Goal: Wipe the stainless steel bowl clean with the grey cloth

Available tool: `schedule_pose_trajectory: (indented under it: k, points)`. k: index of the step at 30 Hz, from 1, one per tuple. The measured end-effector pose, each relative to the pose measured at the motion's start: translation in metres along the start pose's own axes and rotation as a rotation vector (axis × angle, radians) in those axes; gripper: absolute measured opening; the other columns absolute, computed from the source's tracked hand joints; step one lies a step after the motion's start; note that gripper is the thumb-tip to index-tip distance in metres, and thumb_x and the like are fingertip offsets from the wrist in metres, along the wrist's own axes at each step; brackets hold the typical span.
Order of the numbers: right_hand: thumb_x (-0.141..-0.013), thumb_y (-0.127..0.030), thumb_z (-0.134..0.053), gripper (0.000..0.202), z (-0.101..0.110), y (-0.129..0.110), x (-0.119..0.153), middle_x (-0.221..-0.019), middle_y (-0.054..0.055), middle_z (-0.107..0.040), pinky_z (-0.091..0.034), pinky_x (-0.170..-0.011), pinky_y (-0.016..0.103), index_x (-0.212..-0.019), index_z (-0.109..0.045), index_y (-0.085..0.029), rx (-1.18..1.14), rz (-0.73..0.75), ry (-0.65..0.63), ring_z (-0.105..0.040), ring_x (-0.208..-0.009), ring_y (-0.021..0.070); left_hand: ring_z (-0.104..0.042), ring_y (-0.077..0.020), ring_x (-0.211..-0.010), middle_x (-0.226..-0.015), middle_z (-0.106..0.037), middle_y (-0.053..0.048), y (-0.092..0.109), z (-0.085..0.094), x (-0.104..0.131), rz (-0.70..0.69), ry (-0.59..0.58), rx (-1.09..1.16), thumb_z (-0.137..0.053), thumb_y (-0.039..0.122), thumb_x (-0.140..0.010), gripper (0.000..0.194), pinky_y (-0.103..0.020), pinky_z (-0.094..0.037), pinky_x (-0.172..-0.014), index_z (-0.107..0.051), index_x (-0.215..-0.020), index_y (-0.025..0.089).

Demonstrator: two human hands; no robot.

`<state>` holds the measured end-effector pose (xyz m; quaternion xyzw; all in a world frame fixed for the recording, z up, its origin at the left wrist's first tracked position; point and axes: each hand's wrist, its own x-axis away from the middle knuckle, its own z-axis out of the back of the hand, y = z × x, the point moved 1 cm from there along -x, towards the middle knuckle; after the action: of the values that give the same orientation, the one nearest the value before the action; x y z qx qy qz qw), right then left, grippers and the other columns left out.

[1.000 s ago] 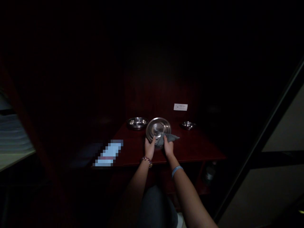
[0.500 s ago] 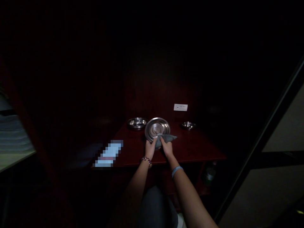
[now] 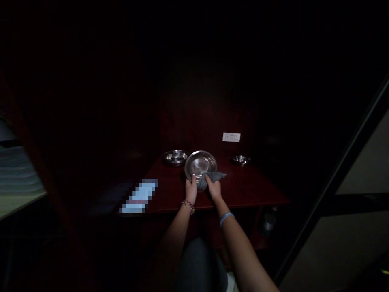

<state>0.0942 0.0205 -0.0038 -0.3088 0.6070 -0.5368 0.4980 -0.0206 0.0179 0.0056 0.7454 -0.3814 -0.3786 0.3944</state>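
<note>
Passable at right, between tilted steel bowl (image 3: pixel 203 160) and small bowl (image 3: pixel 241 160); partly narrowed by jutting cloth (image 3: pixel 214 176). Tight at left: crowded by shallow bowl (image 3: pixel 175 158) just beside. Blocked behind by back wall (image 3: pixel 197 125). Passable over tabletop (image 3: pixel 249 188), outside left hand (image 3: pixel 191 191) and right hand (image 3: pixel 214 190).
</note>
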Motion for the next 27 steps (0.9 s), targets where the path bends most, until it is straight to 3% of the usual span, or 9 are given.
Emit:
schedule_pose_trajectory:
  k: [7, 16, 22, 27]
  points:
    - [-0.08, -0.045, -0.064, 0.045, 0.002, -0.007, 0.0, -0.104, 0.016, -0.074, -0.053, -0.085, 0.027, -0.104, -0.073, -0.008, -0.078, -0.011, 0.068, -0.072, -0.098, 0.0237, -0.064, -0.0225, -0.112, -0.114, -0.07, -0.014, 0.014, -0.002, 0.006, 0.004, 0.001, -0.005, -0.053, 0.034, -0.091, 0.034, -0.035, -0.046, -0.102, -0.064, -0.113, 0.011]
    - [-0.081, -0.043, -0.064, 0.043, 0.004, -0.015, 0.005, -0.104, 0.014, -0.075, -0.052, -0.088, 0.028, -0.107, -0.073, -0.01, -0.079, -0.011, 0.099, -0.071, -0.101, 0.0237, -0.061, -0.0202, -0.118, -0.125, -0.066, -0.011, 0.019, -0.003, 0.01, 0.016, 0.015, -0.018, -0.048, 0.041, -0.094, 0.041, -0.029, -0.046, -0.101, -0.06, -0.121, 0.013]
    - [-0.083, -0.043, -0.061, 0.042, 0.005, -0.015, 0.006, -0.105, 0.015, -0.074, -0.053, -0.085, 0.026, -0.106, -0.072, -0.01, -0.062, -0.02, 0.102, -0.071, -0.099, 0.0229, -0.057, -0.0223, -0.123, -0.13, -0.063, -0.013, 0.008, -0.004, 0.006, -0.066, -0.072, 0.016, -0.058, 0.032, -0.089, 0.041, -0.034, -0.041, -0.107, -0.056, -0.126, 0.014]
    - [-0.083, -0.044, -0.06, 0.042, 0.004, -0.009, 0.003, -0.101, 0.016, -0.075, -0.053, -0.085, 0.028, -0.103, -0.073, -0.01, -0.068, -0.015, 0.058, -0.072, -0.098, 0.0239, -0.053, -0.0207, -0.127, -0.136, -0.057, -0.014, 0.005, -0.004, 0.005, -0.102, -0.043, 0.009, -0.061, 0.028, -0.087, 0.05, -0.033, -0.036, -0.111, -0.048, -0.132, 0.014]
